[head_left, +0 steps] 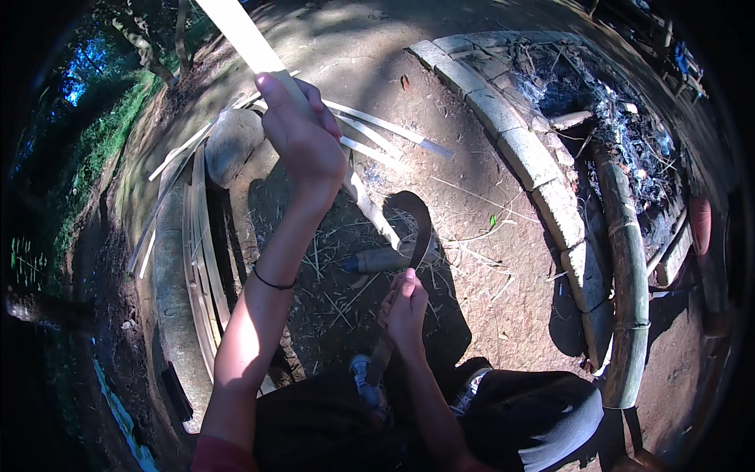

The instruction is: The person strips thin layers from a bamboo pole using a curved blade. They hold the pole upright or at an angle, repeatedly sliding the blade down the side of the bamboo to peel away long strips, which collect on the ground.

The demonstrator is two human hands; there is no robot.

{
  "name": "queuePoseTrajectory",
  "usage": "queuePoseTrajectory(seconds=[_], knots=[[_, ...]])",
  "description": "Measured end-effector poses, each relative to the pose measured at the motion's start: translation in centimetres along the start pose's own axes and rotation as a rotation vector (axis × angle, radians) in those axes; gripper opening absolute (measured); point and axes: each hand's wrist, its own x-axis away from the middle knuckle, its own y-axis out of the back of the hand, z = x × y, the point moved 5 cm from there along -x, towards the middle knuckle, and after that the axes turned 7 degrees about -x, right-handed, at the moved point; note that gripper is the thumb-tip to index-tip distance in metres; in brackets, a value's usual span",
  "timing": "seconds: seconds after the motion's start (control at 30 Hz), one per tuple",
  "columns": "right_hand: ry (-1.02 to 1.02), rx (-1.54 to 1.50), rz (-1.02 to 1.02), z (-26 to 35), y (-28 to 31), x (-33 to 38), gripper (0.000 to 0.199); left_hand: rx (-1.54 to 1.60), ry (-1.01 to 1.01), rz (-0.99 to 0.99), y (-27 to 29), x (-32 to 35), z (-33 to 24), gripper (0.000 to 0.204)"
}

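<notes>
Raised at the upper left, my left hand [303, 149] is closed around a long pale bamboo strip [252, 39], which slants up past the top edge of the view. Lower and nearer my knees, my right hand [405, 311] grips a machete [422, 228] with a dark, hooked blade pointing away from me. Its long handle [380, 358] runs down below the fist toward my shoes. Under the blade a short wooden block [385, 259] lies on the dirt, with a pale stick [370, 206] leaning beside it. Blade and strip are apart.
More pale strips [377, 134] lie beyond my left hand, near a rounded stone [232, 145]. Long slats [200, 259] rest along a log [173, 299] at left. Shavings litter the ground. At right, a brick curb [503, 126] and bamboo pole [627, 315] border an ash pit [621, 134].
</notes>
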Motion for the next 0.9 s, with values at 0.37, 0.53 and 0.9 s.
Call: queuePoseTrajectory(seconds=[0.37,0.53,0.9], knots=[[0.187,0.077,0.151,4.4,-2.2,3.2,0.043,-0.084,-0.296,-0.054,0.1,0.3,-0.5,0.057],[0.255,0.312,0.179,5.0,-3.9,4.6,0.028,-0.1,-0.327,-0.132,0.3,0.5,-0.5,0.057],[0.147,0.246,0.121,1.1,-3.2,3.3,0.03,-0.08,-0.271,-0.187,0.2,0.7,-0.5,0.058]])
